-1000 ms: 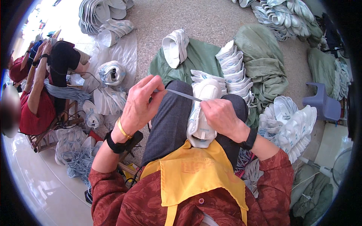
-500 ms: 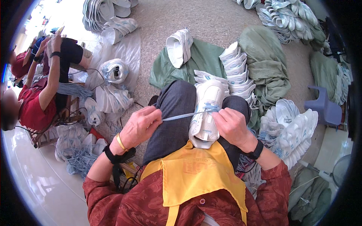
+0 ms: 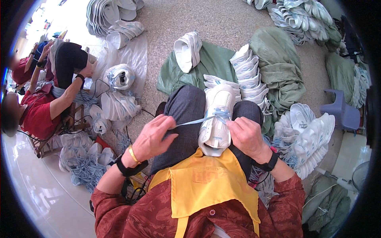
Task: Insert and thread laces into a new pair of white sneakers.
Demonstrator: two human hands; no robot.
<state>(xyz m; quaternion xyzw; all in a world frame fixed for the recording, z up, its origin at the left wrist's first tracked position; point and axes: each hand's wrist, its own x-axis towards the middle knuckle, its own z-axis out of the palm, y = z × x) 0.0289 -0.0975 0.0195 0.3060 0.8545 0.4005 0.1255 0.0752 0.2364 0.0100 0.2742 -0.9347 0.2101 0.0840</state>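
Note:
A white shoe [image 3: 216, 119] with pale blue trim lies between my knees, toe pointing away from me. My left hand [image 3: 152, 137] pinches the end of a light blue lace [image 3: 194, 120] and holds it stretched out to the left of the shoe. My right hand [image 3: 246, 135] is closed on the lace right beside the shoe's eyelets, resting against its right side. A yellow apron [image 3: 202, 186] covers my lap below the shoe.
Rows of stacked white shoes [image 3: 248, 75] lie on green cloth [image 3: 210, 63] ahead, more white shoes [image 3: 305, 139] at my right. Loose blue laces [image 3: 85, 170] pile at my left. Another person [image 3: 43, 103] in red sits at left. A grey plastic stool [image 3: 341, 113] stands right.
My left hand has dropped lower and pulled the lace out sideways to the left. The right hand has come down against the shoe's eyelets.

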